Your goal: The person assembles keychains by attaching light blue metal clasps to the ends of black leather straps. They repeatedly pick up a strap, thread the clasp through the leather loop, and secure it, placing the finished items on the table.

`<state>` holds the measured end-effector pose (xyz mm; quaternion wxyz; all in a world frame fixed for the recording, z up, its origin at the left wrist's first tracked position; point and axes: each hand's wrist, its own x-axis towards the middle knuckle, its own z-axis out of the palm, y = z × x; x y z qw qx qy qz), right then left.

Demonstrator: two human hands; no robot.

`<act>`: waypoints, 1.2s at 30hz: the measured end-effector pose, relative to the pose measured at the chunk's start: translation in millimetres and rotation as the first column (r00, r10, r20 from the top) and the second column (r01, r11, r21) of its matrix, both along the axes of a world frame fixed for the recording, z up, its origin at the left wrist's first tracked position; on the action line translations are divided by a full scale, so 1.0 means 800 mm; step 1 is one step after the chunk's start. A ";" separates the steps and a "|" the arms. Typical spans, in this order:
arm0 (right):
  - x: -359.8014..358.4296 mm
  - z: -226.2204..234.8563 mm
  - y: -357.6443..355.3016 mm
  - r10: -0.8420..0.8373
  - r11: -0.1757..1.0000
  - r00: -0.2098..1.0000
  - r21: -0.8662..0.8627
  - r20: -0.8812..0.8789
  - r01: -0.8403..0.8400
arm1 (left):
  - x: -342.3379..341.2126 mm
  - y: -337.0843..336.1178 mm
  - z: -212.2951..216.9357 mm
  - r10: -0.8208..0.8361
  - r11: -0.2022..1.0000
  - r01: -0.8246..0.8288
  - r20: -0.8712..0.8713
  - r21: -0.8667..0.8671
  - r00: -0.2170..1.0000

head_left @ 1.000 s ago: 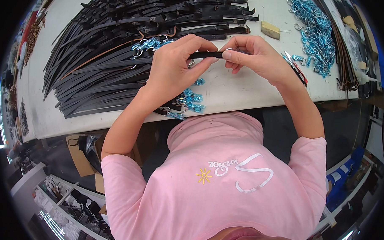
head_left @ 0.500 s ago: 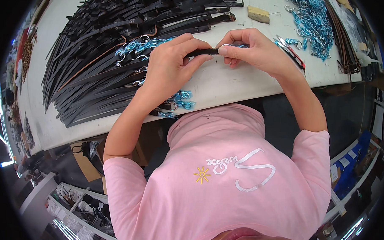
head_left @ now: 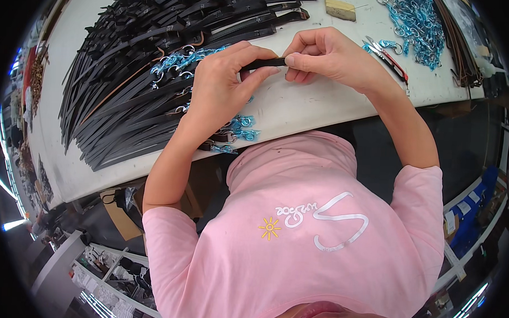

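Note:
Both of my hands are over the table, with a black strap stretched between them. My left hand is closed around the strap, thumb below and fingers above. Between its thumb and bent fingers, my right hand pinches the strap's right end. What lies behind the right fingers is hidden. Left of my hands, many black straps are spread in layers. Metal clasps in blue wrapping are on the strap ends near my left forearm, and more wrapped clasps lie just beyond that hand.
A yellowish block with a thin needle-like point lies at the far side of the white table. Right of my right hand are red-handled snips, a heap of blue-wrapped metal clasps and brown straps.
My hands and the strap have shifted slightly away and left. The ring and blue wrapping that showed at my right fingers are now out of sight.

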<state>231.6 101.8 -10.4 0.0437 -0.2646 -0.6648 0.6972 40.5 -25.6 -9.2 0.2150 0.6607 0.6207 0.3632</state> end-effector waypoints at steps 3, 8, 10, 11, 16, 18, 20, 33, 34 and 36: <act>-0.002 0.004 -0.002 -0.012 1.000 1.000 -0.018 0.013 0.013 | 0.000 -0.001 0.000 0.000 1.000 0.000 0.003 0.002 1.000; -0.008 -0.002 -0.005 -0.005 1.000 0.999 -0.017 0.042 0.006 | 0.000 -0.002 0.001 -0.008 1.000 0.008 0.005 0.008 1.000; -0.009 -0.005 -0.007 -0.022 0.999 0.999 -0.026 0.043 0.023 | 0.001 -0.003 0.001 -0.002 1.000 0.001 0.006 0.016 1.000; -0.009 -0.007 -0.009 -0.036 0.999 0.999 -0.036 0.035 0.037 | 0.002 -0.003 0.002 0.002 1.000 -0.002 -0.002 -0.007 1.000; -0.011 -0.007 -0.015 -0.090 0.993 0.996 -0.071 0.028 0.091 | 0.000 -0.004 0.001 0.018 0.997 -0.019 -0.011 -0.071 1.000; -0.011 -0.005 -0.015 -0.088 0.992 0.996 -0.084 0.015 0.089 | -0.002 -0.003 0.003 0.000 0.993 0.000 0.005 -0.120 1.000; -0.011 -0.007 -0.014 -0.082 0.994 0.997 -0.076 0.013 0.083 | -0.006 -0.001 0.009 -0.022 0.973 0.041 0.086 -0.229 0.996; -0.010 -0.018 -0.007 -0.075 0.997 0.997 -0.023 0.013 0.075 | -0.028 0.033 0.015 0.068 0.787 0.271 0.515 -0.554 0.855; -0.011 -0.018 -0.007 -0.073 0.997 0.997 -0.013 0.011 0.073 | -0.026 0.031 0.008 -0.006 0.847 0.231 0.426 -0.479 0.905; -0.010 -0.019 -0.007 -0.077 0.997 0.997 0.007 0.016 0.077 | -0.019 0.028 -0.016 -0.128 0.934 0.191 0.217 -0.303 0.968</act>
